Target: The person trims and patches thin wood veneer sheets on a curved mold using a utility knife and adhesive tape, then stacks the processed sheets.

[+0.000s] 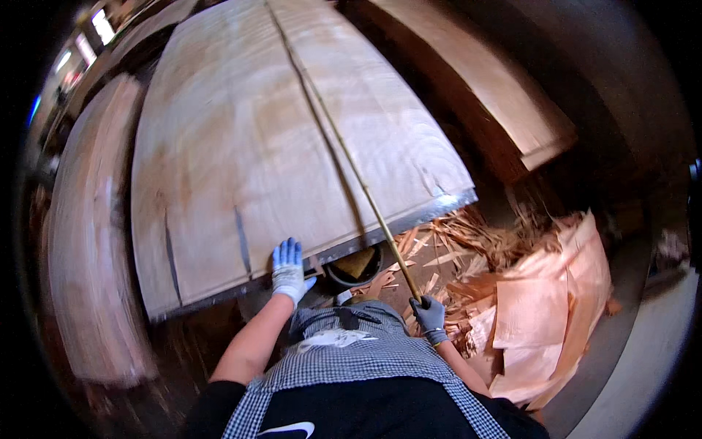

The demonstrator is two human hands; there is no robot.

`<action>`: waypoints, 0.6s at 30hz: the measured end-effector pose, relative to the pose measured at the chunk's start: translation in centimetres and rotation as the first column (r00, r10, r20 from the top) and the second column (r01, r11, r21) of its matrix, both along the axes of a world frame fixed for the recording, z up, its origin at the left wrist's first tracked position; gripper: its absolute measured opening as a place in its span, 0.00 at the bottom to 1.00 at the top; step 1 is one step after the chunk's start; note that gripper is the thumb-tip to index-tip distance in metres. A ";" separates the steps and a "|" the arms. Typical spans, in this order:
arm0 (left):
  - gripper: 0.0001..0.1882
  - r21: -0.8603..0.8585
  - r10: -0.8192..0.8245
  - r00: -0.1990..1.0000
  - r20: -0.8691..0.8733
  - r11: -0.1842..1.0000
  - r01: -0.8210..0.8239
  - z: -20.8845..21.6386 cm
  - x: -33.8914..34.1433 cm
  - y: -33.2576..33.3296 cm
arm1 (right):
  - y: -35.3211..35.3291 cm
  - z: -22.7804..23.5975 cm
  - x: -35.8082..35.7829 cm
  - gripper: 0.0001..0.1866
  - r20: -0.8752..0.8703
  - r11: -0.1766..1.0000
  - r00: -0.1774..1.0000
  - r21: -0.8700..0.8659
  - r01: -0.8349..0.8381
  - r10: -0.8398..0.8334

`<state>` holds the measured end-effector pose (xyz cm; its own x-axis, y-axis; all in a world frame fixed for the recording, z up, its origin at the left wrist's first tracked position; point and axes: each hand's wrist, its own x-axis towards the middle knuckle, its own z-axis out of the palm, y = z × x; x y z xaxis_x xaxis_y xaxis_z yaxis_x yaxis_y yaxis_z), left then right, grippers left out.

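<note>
From the head camera, your left hand (289, 272), in a pale glove, lies flat with fingers spread on the near edge of the wide veneer sheet (241, 154), which stretches away from you across the table. Your right hand (429, 315), gloved in grey, is closed around the lower end of a long thin stick (351, 164); the stick runs up and away from your fist, lying along the seam across the sheet. Veneer scraps (541, 293) are heaped on the floor just right of that hand, and a round bucket (355, 265) sits under the table edge between your hands
</note>
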<state>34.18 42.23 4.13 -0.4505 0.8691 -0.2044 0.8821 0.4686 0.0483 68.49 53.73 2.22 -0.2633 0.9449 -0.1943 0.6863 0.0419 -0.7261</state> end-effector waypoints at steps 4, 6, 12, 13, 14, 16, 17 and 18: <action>0.51 0.034 -0.067 0.996 0.054 0.997 0.065 1.2 0.6 1.1 | -1.1 0.6 -0.6 0.11 -0.179 0.931 0.975 -0.361 0.057 -0.129; 0.49 0.050 -0.097 0.994 0.057 0.994 0.094 0.4 0.2 0.7 | -1.9 -0.6 -2.1 0.12 -0.200 0.912 0.967 -0.405 0.063 -0.156; 0.34 0.373 0.136 0.975 0.176 0.908 -0.194 0.4 -3.8 -4.1 | -2.1 0.9 -9.8 0.09 -0.374 0.862 0.904 -0.506 -0.012 -0.207; 0.34 0.354 0.252 0.954 0.163 0.888 -0.295 0.6 -5.1 -6.7 | -2.4 1.6 -11.1 0.09 -0.383 0.862 0.906 -0.505 -0.041 -0.181; 0.34 0.337 0.360 0.921 0.148 0.857 -0.389 0.7 -6.3 -9.3 | -2.6 2.5 -12.5 0.09 -0.391 0.862 0.907 -0.503 -0.065 -0.159; 0.35 0.457 0.601 0.794 -0.087 0.733 -0.504 -2.1 -8.5 -14.8 | -2.3 1.2 -14.7 0.10 -0.445 0.871 0.895 -0.449 -0.201 -0.023; 0.37 0.366 0.619 0.784 -0.057 0.743 -0.560 -2.5 -9.7 -16.2 | -1.9 0.7 -15.7 0.10 -0.468 0.872 0.883 -0.416 -0.256 0.036; 0.38 0.265 0.633 0.773 -0.034 0.752 -0.604 -2.7 -10.9 -17.5 | -1.5 1.2 -17.5 0.12 -0.385 0.913 0.906 -0.280 -0.297 0.177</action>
<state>23.32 24.77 1.44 -0.9127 0.4057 0.0488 0.4084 0.9019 0.1406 50.98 52.22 3.46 -0.5780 0.7445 -0.3343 0.3902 -0.1077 -0.9144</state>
